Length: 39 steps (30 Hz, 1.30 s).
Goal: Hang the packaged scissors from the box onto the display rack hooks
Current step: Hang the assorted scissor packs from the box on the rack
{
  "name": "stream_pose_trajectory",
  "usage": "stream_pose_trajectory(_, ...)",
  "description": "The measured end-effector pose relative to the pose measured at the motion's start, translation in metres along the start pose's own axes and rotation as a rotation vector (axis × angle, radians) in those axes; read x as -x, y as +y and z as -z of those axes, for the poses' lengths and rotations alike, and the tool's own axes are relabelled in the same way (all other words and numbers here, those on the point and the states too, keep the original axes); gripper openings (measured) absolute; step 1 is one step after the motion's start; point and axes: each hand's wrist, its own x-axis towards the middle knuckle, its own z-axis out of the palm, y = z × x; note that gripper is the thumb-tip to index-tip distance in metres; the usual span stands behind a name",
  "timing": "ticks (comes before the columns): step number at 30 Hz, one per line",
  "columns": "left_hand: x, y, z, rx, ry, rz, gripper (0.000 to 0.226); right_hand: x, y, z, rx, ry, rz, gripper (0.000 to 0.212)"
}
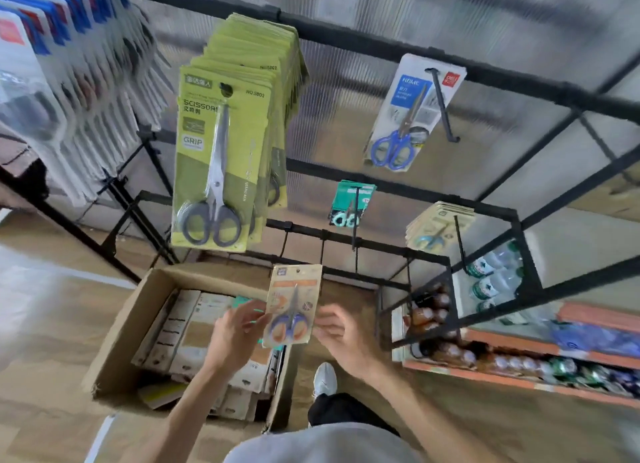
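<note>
Head view: the left hand [239,331] pinches the left edge of a tan scissors pack [292,306] with orange and blue handles, grip narrow on the card, held upright over the right edge of an open cardboard box [117,341] on the floor. The right hand [341,327] is just beside the pack's right edge, fingers loosely curled; cannot tell if it touches. More packs [194,338] lie stacked in the box. Above, on the black display rack [381,50], a thick bunch of green scissors packs [221,157] hangs on one hook. A blue-handled pack [412,112] hangs alone on a hook to the right. Lower down hang a teal pack [349,202] and a small tan bunch [438,227]. Bottles [495,275] sit on shelves at the right.
</note>
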Motion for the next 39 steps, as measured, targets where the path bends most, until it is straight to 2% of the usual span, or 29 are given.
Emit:
stream_pose_trajectory(2,0.001,0.002,-0.014,-0.006,-0.068,-0.02,0.007,0.014,0.007,0.001,-0.007,0.143,-0.023,0.015)
stream_pose_trajectory(5,0.003,0.013,-0.042,0.005,-0.138,-0.028,0.022,0.036,0.021,0.013,-0.034,0.351,-0.033,0.009)
stream_pose_trajectory(9,0.001,0.038,-0.081,-0.024,-0.276,-0.12,0.012,0.065,0.047,0.041,-0.117,0.488,-0.115,0.011)
stream_pose_trajectory(13,0.002,0.071,-0.121,-0.082,-0.337,-0.165,0.026,0.089,0.071,0.07,-0.202,0.577,-0.152,0.011)
stream_pose_trajectory(17,0.003,0.096,-0.153,-0.092,-0.358,-0.154,0.021,0.102,0.09,0.103,-0.226,0.579,-0.122,0.007)
stream_pose_trajectory(22,0.0,0.129,-0.178,-0.136,-0.294,-0.211,0.033,0.095,0.106,0.161,-0.13,0.608,-0.022,0.004)
stream_pose_trajectory(26,-0.008,0.134,-0.189,-0.186,-0.241,-0.181,0.04,0.076,0.12,0.2,-0.164,0.572,-0.042,0.01)
stream_pose_trajectory(34,-0.004,0.13,-0.21,-0.276,-0.134,-0.118,0.036,0.059,0.138,0.22,-0.22,0.53,-0.027,0.004)
stream_pose_trajectory(39,-0.005,0.129,-0.22,-0.357,-0.129,-0.096,0.045,0.057,0.141,0.235,-0.138,0.525,-0.023,0.003)
